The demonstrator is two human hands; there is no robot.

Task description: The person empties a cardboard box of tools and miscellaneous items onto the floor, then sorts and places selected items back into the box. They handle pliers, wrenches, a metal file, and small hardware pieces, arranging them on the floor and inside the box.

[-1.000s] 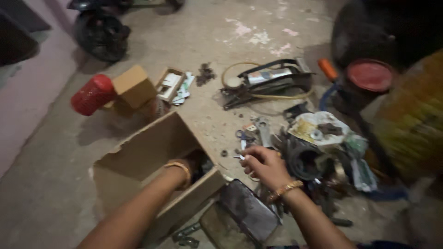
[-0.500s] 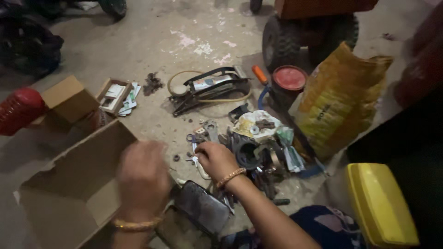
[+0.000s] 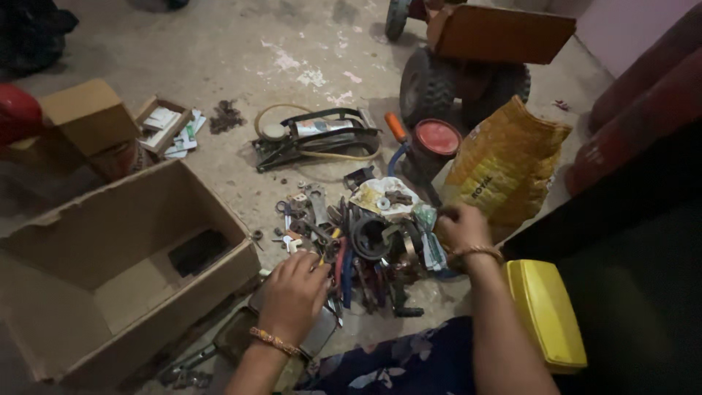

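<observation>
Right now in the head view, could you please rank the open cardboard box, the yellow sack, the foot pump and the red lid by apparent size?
1. open cardboard box, though nearest the camera
2. yellow sack
3. foot pump
4. red lid

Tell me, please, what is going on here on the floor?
A person sits on the concrete floor over a heap of tools and metal parts. The left hand rests on the near edge of the heap; the right hand reaches its far side beside a yellow sack. An open cardboard box sits to the left.
</observation>
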